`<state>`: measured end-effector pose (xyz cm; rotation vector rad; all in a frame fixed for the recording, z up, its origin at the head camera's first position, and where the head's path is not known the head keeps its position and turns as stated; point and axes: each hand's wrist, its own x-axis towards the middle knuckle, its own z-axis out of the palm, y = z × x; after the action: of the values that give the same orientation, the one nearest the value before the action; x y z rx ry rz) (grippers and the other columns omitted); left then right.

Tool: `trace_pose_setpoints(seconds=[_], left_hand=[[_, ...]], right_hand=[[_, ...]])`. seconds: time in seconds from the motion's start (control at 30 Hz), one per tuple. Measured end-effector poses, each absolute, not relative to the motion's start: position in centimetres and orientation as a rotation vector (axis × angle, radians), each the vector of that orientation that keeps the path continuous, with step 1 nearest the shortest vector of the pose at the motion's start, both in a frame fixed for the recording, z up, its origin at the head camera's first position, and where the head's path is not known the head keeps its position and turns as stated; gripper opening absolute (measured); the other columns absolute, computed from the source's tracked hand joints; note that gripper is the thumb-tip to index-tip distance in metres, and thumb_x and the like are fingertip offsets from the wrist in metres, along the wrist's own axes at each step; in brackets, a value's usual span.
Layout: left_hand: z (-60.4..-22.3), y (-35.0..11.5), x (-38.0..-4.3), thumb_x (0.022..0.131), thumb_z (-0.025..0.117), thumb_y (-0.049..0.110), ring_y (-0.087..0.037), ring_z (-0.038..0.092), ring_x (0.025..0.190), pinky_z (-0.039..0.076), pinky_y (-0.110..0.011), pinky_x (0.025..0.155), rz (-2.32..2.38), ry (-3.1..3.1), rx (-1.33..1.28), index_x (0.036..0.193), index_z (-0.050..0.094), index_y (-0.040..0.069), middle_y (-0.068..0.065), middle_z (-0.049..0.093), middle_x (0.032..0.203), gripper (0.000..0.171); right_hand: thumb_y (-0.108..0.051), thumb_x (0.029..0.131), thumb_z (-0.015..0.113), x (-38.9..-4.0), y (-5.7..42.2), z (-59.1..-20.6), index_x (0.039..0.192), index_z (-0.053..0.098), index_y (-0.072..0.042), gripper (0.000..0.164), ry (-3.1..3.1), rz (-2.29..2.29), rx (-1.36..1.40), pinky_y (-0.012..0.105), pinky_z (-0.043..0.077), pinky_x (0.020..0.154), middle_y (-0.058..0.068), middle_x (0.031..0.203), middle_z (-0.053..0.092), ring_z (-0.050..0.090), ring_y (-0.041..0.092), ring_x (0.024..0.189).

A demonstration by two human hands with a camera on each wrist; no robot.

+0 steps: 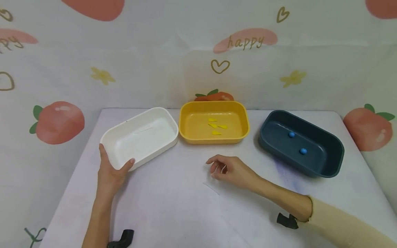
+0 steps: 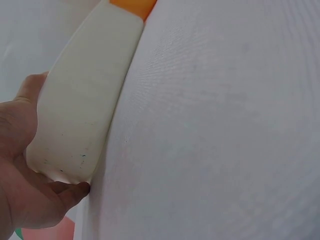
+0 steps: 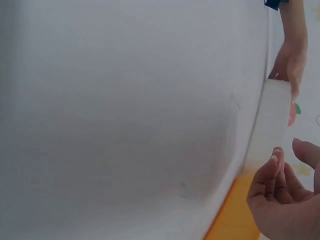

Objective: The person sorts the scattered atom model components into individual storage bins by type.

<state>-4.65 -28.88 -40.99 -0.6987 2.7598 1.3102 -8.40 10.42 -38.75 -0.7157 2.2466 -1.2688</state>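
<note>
The white tray (image 1: 141,137) lies on the desk (image 1: 186,206) at ten o'clock, long axis toward two o'clock; the left hand (image 1: 110,170) grips its near corner. The right hand (image 1: 231,170), loosely curled, holds nothing, hovering below the yellow tray (image 1: 214,103).

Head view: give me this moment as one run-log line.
left hand: grips white tray corner | right hand: holds nothing, over table | yellow tray: yellow pieces | blue tray: two blue beads
</note>
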Motion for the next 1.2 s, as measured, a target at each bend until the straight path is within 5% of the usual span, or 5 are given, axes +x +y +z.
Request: trace_pose_setpoints(seconds=[0.6, 1.2], left_hand=[[-41.2, -29.0, -4.7, 0.087, 0.077, 0.033, -0.038, 0.011, 0.149, 0.014, -0.057, 0.118, 1.335, 2.735, -0.702, 0.156, -0.021, 0.024, -0.015, 0.003, 0.165, 0.120], [-41.3, -28.8, -4.7, 0.088, 0.075, 0.034, -0.039, 0.011, 0.149, 0.014, -0.057, 0.117, 1.297, 2.744, -0.724, 0.157, -0.019, 0.025, -0.015, 0.004, 0.165, 0.117]], right_hand=[[-0.003, 0.083, 0.077, -4.7, 12.5, -41.9, 0.112, 0.067, -0.010, 0.031, 2.207, -1.237, -0.687, 0.022, 0.054, 0.071, -0.004, 0.087, 0.064, 0.059, 0.004, 0.073], [-0.009, 0.076, 0.086, -3.2, 10.8, -42.8, 0.086, 0.071, -0.014, 0.018, 2.542, -1.051, -0.748, 0.019, 0.048, 0.064, -0.010, 0.078, 0.056, 0.052, 0.001, 0.069]])
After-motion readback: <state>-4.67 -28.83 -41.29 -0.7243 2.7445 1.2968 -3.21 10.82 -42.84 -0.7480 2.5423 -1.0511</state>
